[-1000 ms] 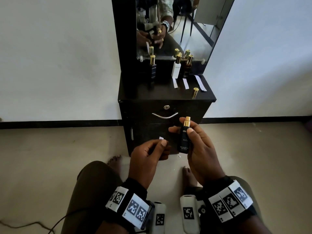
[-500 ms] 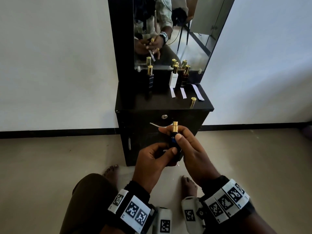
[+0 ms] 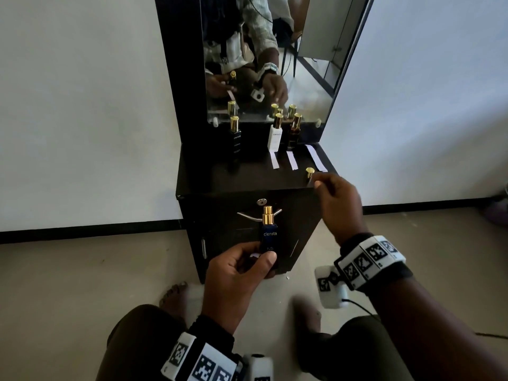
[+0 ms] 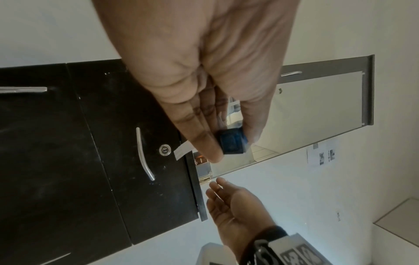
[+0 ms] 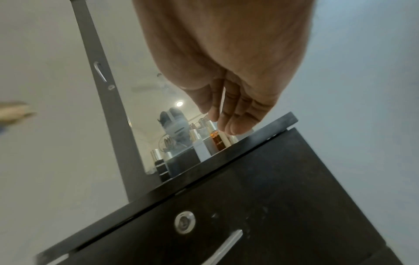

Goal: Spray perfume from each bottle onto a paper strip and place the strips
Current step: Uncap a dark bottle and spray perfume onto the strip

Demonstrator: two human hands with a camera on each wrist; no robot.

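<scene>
My left fingers [image 3: 268,261] were clamped round the base of the uncapped dark bottle [image 3: 268,232], small, rigid, likely slick glass best gripped low, below the table [image 3: 247,180] edge, a paper strip [image 4: 182,152] tucked alongside, while my right hand [image 3: 336,200] reached loose-fingered, empty, toward the gold cap [image 3: 309,173] on that table.

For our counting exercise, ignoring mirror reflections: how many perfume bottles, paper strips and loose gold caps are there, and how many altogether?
Perfume bottles: 4 (black bottle, white bottle, amber bottle, blue bottle)
Paper strips: 4 (left strip, middle strip, right strip, held strip)
Loose gold cap: 1
Total: 9
</scene>
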